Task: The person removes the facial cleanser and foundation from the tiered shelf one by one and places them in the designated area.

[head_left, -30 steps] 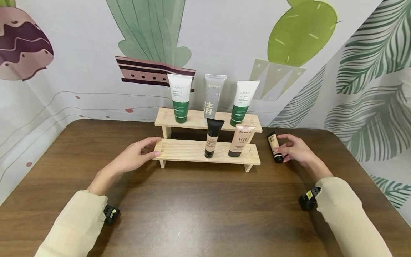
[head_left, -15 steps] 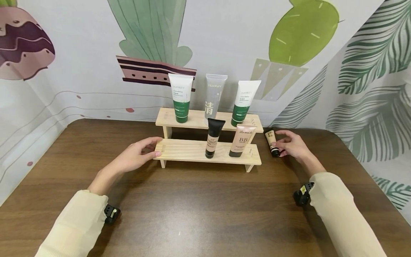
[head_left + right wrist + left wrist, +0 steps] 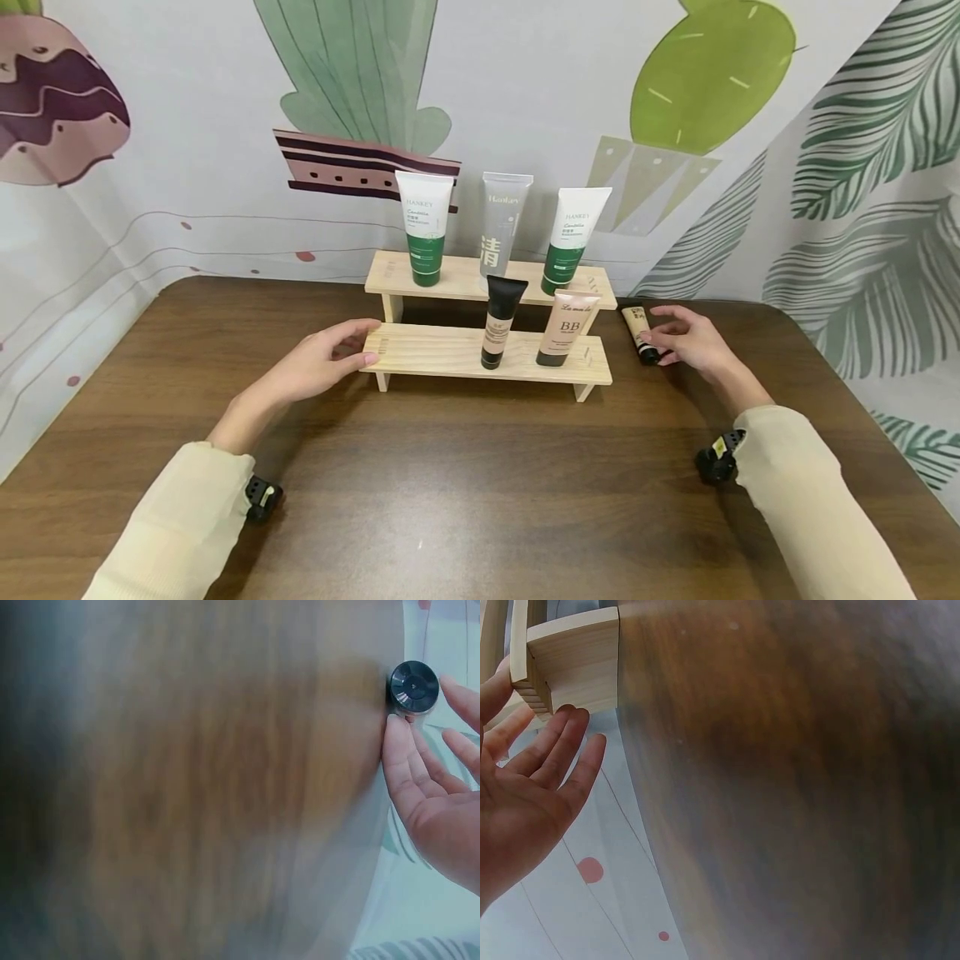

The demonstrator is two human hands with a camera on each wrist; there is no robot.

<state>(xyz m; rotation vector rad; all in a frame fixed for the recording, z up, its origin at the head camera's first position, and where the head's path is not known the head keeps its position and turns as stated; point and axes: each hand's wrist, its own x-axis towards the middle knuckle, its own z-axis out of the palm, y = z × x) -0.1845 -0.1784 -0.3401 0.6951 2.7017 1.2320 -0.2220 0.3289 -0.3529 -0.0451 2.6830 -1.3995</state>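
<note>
A wooden two-step stand (image 3: 442, 348) holds several upright tubes. My left hand (image 3: 318, 362) grips the left end of its lower shelf, with the thumb at the front edge and the index finger at the back. In the left wrist view, the other fingers (image 3: 570, 761) extend beyond the plank end. My right hand (image 3: 693, 343) is beside a small beige tube with a black cap (image 3: 637, 330), which lies on the table right of the stand. The thumb reaches the tube's side, while the index finger stretches out loosely. The right wrist view shows the cap's end (image 3: 414, 687) by the fingers.
On the upper shelf stand two white-green tubes (image 3: 426, 229) (image 3: 573, 237) and a clear grey tube (image 3: 504, 221). The lower shelf bears a black-topped tube (image 3: 501, 321) and a pink BB tube (image 3: 564, 329). A patterned cloth (image 3: 225, 167) hangs behind the brown table (image 3: 450, 483).
My right hand moved the small beige tube slightly back and left, then drew a little to the right of it. The left hand stayed on the stand.
</note>
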